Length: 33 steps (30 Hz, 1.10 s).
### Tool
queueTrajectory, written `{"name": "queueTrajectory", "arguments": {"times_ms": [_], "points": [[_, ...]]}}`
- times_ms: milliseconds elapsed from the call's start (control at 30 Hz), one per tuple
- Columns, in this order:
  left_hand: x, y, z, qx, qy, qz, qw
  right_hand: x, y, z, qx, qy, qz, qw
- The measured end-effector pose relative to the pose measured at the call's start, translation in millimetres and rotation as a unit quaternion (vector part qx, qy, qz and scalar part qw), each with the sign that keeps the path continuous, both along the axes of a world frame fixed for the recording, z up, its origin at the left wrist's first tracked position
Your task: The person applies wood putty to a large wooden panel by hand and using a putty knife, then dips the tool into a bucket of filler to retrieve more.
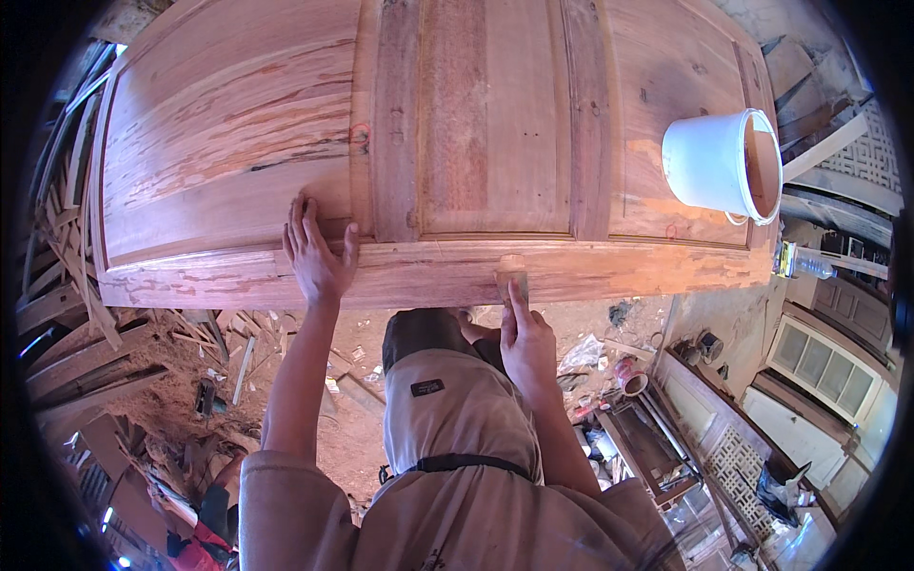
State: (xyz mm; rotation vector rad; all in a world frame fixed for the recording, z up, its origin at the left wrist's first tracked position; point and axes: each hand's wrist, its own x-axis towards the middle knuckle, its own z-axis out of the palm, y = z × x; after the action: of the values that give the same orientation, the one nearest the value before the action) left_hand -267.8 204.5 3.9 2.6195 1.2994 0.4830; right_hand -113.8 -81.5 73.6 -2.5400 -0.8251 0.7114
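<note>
Braces the left hand [320, 262], with fingers spread, across the near edge of the panelled wooden slab [519, 124] filling twelve o'clock, probably to steady it and bear weight. Grips a small brown block [511, 268] against that edge, just toward three from centre, in the right hand [529, 347], with forefinger extended along it, likely for control, and other fingers curled, too hidden to judge. Faces a white bucket [705, 169] on the slab at two, possibly obstructing that end, and jumbled timber [100, 305] at nine.
</note>
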Motion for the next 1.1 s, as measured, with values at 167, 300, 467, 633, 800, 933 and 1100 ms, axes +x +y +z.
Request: {"name": "queueTrajectory", "arguments": {"times_ms": [167, 300, 467, 633, 800, 933, 1100], "points": [[4.0, 2.3, 1.0, -0.001, -0.001, -0.005, 1.0, -8.6, 17.0, -21.9, 0.026, -0.025, -0.01, 0.999], [1.3, 3.0, -1.8, -0.004, 0.0, 0.008, 1.0, -13.5, 13.4, -17.3, 0.013, -0.019, -0.008, 1.0], [4.7, 0.2, -4.7, -0.023, -0.003, 0.012, 1.0, -11.6, 35.1, -24.6, 0.072, -0.049, -0.022, 0.996], [-1.4, 4.0, 2.6, -0.043, 0.002, 0.016, 0.999, -28.7, 18.4, -10.1, -0.009, 0.017, -0.018, 1.0], [2.9, 1.5, 7.9, -0.053, 0.033, 0.009, 0.998, -33.8, 37.4, -11.6, 0.071, -0.023, -0.056, 0.996], [0.4, 2.1, 6.3, -0.067, 0.032, 0.009, 0.997, -49.4, 29.0, -13.6, 0.041, -0.04, -0.069, 0.996], [-1.4, 1.5, 7.0, -0.082, 0.023, 0.014, 0.996, -44.6, 47.0, -1.1, 0.031, -0.004, -0.059, 0.998]]}}
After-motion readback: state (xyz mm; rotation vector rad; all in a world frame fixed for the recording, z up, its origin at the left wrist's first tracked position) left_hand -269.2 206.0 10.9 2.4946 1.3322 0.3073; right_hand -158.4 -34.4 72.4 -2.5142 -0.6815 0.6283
